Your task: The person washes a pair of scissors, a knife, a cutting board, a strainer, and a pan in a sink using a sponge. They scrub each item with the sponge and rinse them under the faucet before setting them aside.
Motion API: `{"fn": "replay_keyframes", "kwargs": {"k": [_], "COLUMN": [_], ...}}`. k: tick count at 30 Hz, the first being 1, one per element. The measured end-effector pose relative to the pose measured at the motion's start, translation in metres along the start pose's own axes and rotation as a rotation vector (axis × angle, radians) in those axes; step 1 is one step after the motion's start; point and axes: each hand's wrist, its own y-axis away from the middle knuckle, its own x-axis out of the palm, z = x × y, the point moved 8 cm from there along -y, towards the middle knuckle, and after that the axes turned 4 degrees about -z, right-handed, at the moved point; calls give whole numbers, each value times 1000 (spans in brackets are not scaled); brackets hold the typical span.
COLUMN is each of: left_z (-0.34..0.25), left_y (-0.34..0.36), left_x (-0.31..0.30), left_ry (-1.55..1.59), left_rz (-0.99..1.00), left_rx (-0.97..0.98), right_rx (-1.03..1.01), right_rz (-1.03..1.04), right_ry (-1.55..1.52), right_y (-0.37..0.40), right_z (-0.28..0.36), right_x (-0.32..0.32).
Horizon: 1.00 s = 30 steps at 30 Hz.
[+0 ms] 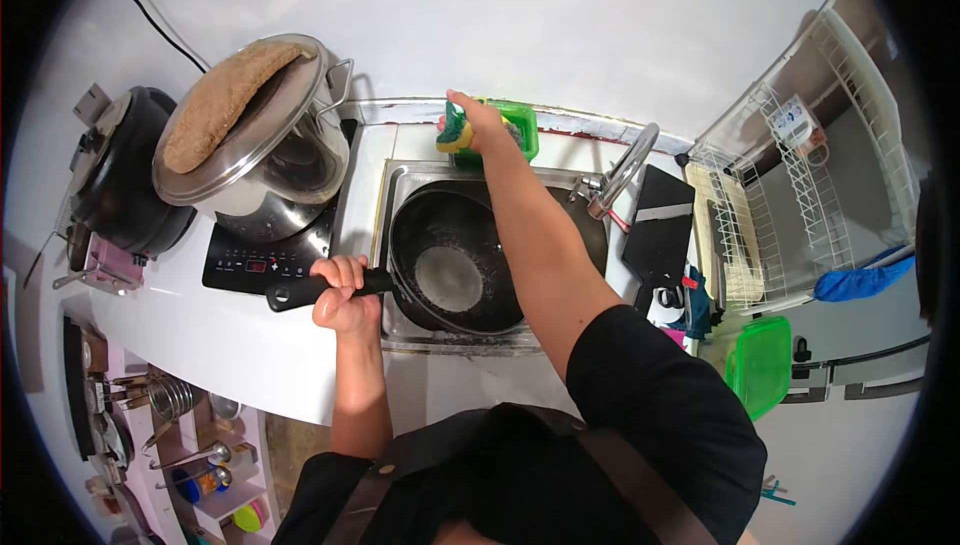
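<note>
My left hand is wrapped round the black handle of a deep dark wok. The wok rests in or over the steel sink, with water and some foam on its inside bottom. Stretched out past the wok, my right hand grips a yellow and green sponge. That hand is at a green plastic container behind the sink, and my forearm hides part of the container and the wok's right side. A curved metal faucet stands right of the sink.
On the left, a large steel pot with a brown pad on its lid stands on the black induction cooker. A black cooker is farther left. To the right are a white wire dish rack and a green lid.
</note>
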Motion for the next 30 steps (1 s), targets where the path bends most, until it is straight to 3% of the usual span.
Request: {"fn": "replay_keyframes", "kwargs": {"k": [2,4,5,7,9,11,13,16,18,20,22,24,25,27,29,30], "left_z": [2,9,12,17,24,34,49,76,95,107,111,116,115,116,114,113], "left_y": [-1,-3,-4,-1,0,-3,-6,-6,0,-1,-1,0,1,1,-3,-1], "left_x": [0,-2,-3,-7,-9,-9,-7,-18,-27,-35,-38,-35,-37,-30,-25,-25], "left_ry": [-17,-42,-37,-2,18,-12,34,21,1,60,23,-12,-6,-49,-134,-138], "left_rz": [14,74,79,114,116,139,163,139,116,161,174,259,248,324,359,335], "left_rx": [7,12,13,-16,-11,-18,-61,-153,-164,-161,-186,-246,-246,-264,-229,-249], "right_rx": [-2,-205,-212,-521,-774,-445,-546,-485,-118,18,480,-448,-439,-462,-512,-498], "right_rz": [-10,103,103,262,123,15,206,264,623,832,615,381,385,19,12,15], "right_ry": [2,226,227,390,1347,1598,2046,2151,2471,2055,1379,1478,1488,1565,1778,1766], "right_y": [5,11,7,13,34,82,69,56,31,111,125,93,81,37,31,35], "right_z": [-2,9,3,-8,-51,-70,-125,-174,-243,-216,-227,-199,-199,-181,-196,-207], "right_x": [-2,3,-8,-30,-70,-110,-154,-213,-276,-215,-185,-122,-129,-161,-239,-229]}}
